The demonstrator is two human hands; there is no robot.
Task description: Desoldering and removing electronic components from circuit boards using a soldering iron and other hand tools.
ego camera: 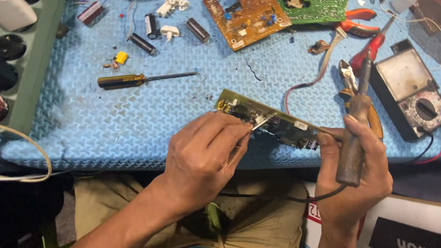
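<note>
Two bare hands working over a blue textured foam mat (pixel 116 120), seen from above. Left hand (pixel 201 156) pinching a thin silvery metal tool (pixel 263 121), fingers closed tight around it, tip resting against the narrow yellowish-green circuit board (pixel 268 119). Right hand (pixel 356 173) doing double duty: fingers wrapped around the brown wooden handle of a soldering iron (pixel 354 141), its dark shaft pointing away from the body, while thumb and fingertips are steadying the right end of that same narrow board. Board being held just above the near edge of the mat, between both hands, long side running left to right, small dark components crowding its near face. Black cord trailing from the iron's handle down across the lap.

Lying on the mat, well apart from the hands: a yellow-and-black-handled screwdriver (pixel 143 78) to the left of the board; several dark cylindrical capacitors (pixel 172 28) and small white plastic clips (pixel 171 6) beyond it; a tan circuit board (pixel 245 8) touching a larger green circuit board (pixel 306 0) at the far edge. Resting to the right: a red-handled screwdriver (pixel 370 48), orange-handled pliers (pixel 358 21), and a black analogue multimeter (pixel 412 88) with red and black leads. Standing along the left edge: a pale green power strip (pixel 35 38) crowded with plugs. Showing below the mat: khaki trousers (pixel 256 234).
</note>
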